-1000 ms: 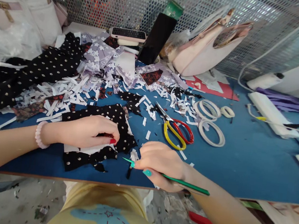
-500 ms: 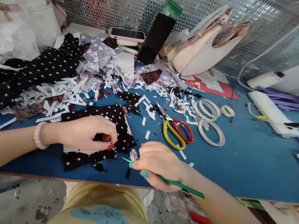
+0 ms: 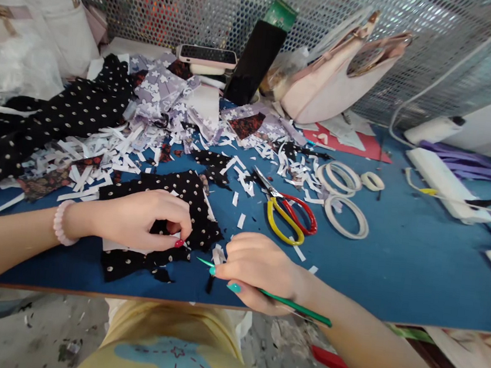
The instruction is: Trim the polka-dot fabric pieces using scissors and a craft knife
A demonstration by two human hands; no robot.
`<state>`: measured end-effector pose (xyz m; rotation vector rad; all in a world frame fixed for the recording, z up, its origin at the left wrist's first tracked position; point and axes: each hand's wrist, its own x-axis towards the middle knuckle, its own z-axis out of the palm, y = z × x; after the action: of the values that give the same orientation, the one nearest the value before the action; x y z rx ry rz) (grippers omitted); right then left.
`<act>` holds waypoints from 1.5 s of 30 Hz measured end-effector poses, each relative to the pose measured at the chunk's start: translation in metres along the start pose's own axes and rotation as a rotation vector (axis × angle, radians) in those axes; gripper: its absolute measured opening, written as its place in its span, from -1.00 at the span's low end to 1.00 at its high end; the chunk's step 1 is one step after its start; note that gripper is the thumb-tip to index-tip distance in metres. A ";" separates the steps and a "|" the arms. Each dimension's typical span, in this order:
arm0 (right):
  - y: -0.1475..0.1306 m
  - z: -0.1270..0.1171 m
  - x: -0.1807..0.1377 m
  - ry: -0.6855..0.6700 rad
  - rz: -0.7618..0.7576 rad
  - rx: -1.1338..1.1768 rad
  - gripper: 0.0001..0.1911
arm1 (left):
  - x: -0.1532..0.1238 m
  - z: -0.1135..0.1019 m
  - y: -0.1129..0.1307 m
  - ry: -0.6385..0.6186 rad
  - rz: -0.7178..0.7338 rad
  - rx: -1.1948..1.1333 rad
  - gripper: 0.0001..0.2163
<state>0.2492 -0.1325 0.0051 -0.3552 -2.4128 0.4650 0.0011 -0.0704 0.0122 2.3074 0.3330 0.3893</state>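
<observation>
My left hand [image 3: 143, 227] rests on a black dotted fabric piece [image 3: 191, 192] near the front edge of the blue table [image 3: 404, 273]. Its fingers are curled and pinch the fabric and the white paper under it. My right hand [image 3: 258, 268] is closed round a thin green tool [image 3: 297, 308]. The tool's tip points left toward the fabric's edge, close to my left fingertips. A small white scrap lies between both hands.
Yellow and red scissors [image 3: 289, 212] lie just beyond my right hand. White tape rings [image 3: 348, 216] sit to their right. Paper strips and purple floral scraps [image 3: 162, 95] cover the middle back, with more dotted fabric [image 3: 59, 109] at left. A phone [image 3: 207, 55], dark bottle [image 3: 257, 61] and pink bag [image 3: 332, 81] stand behind.
My left fingers have shifted a little on the fabric, curling tighter. My right hand has edged slightly left with the green tool.
</observation>
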 end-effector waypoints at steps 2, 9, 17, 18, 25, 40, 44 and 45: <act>0.000 0.000 0.000 -0.005 0.001 0.000 -0.83 | 0.000 0.000 0.000 0.000 -0.003 0.000 -0.89; -0.001 -0.001 0.002 -0.010 -0.006 0.012 -0.82 | 0.000 -0.001 0.000 -0.004 0.003 -0.014 -0.88; 0.000 -0.001 0.000 0.018 -0.007 0.050 -0.68 | 0.000 -0.001 0.001 0.005 0.007 -0.006 -0.90; 0.001 0.000 -0.001 0.053 -0.012 0.090 -0.65 | -0.001 -0.001 0.001 0.007 0.006 -0.012 -0.90; 0.009 0.011 -0.006 0.437 0.076 0.330 -0.50 | 0.001 -0.001 0.000 0.226 -0.174 -0.054 -0.87; 0.001 0.021 0.007 0.184 0.208 -0.218 -0.86 | 0.000 0.024 0.026 0.289 -0.191 -0.041 -0.84; 0.002 0.023 0.007 0.165 0.190 -0.230 -0.86 | 0.002 0.026 0.028 0.307 -0.194 0.010 -0.83; 0.002 0.022 0.006 0.155 0.188 -0.242 -0.86 | 0.002 0.027 0.029 0.310 -0.197 0.021 -0.83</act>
<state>0.2305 -0.1338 -0.0086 -0.7017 -2.2973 0.2163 0.0164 -0.1064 0.0157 2.2082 0.7137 0.6458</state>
